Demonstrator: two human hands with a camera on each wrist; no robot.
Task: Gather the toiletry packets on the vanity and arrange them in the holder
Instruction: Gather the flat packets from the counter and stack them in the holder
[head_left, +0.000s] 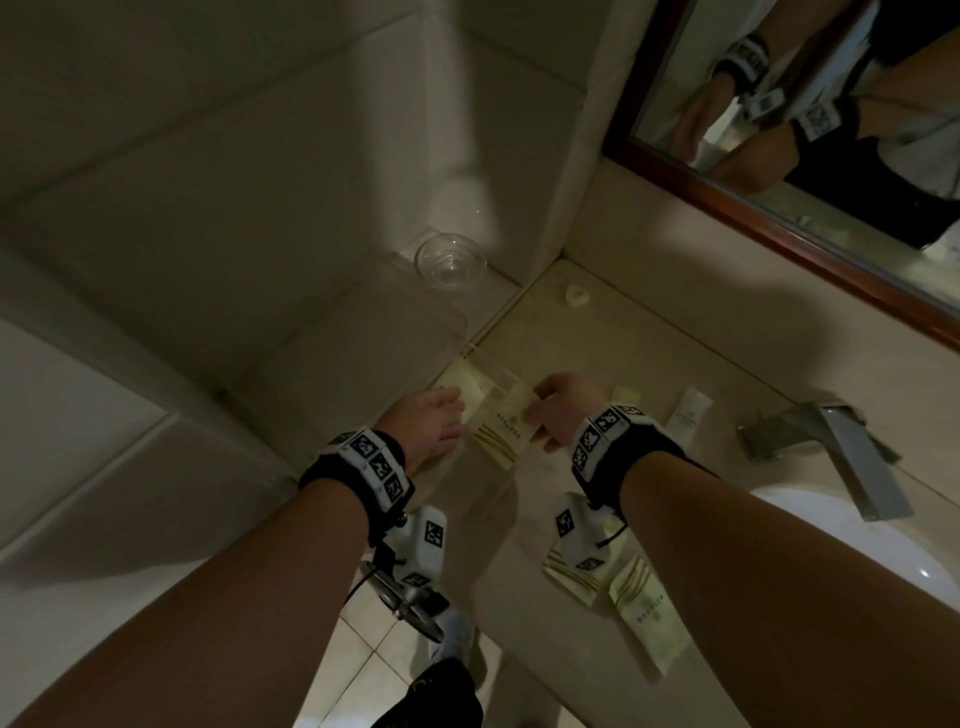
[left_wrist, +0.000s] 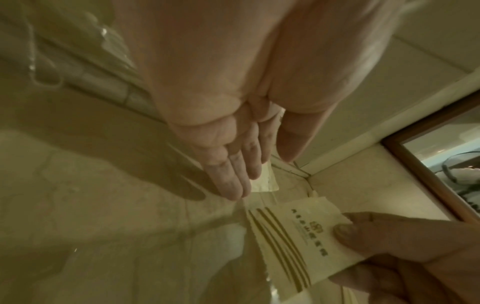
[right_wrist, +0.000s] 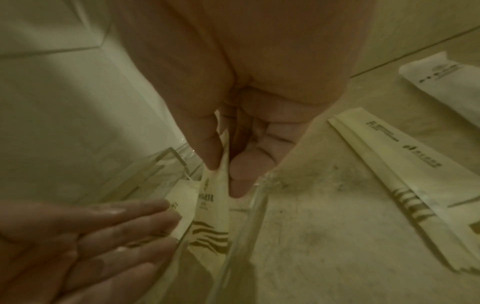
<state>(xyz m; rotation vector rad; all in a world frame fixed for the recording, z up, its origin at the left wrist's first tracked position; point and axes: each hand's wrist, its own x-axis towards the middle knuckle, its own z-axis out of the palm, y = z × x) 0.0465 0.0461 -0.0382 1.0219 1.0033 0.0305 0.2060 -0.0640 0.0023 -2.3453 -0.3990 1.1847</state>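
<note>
A clear acrylic holder (head_left: 470, 358) (right_wrist: 255, 197) stands at the vanity's back left by the wall. My right hand (head_left: 537, 415) (right_wrist: 223, 170) pinches a cream packet with gold stripes (head_left: 501, 423) (left_wrist: 293, 238) (right_wrist: 211, 207) between thumb and fingers, its lower end inside the holder. My left hand (head_left: 449, 415) (left_wrist: 259, 174) lies with straight fingers (right_wrist: 116, 224) against the holder's left side, touching a second packet (left_wrist: 265, 182) (right_wrist: 183, 197) that stands there. More packets lie on the vanity: two near the front edge (head_left: 571, 569) (head_left: 649, 610) and two long ones to the right (head_left: 688, 415) (right_wrist: 415, 164).
A glass bowl (head_left: 451, 262) sits on a ledge behind the holder. A metal faucet (head_left: 831, 447) and a white sink (head_left: 893, 551) are on the right. A framed mirror (head_left: 779, 218) hangs on the back wall. A small white cap (head_left: 576, 296) lies near the corner.
</note>
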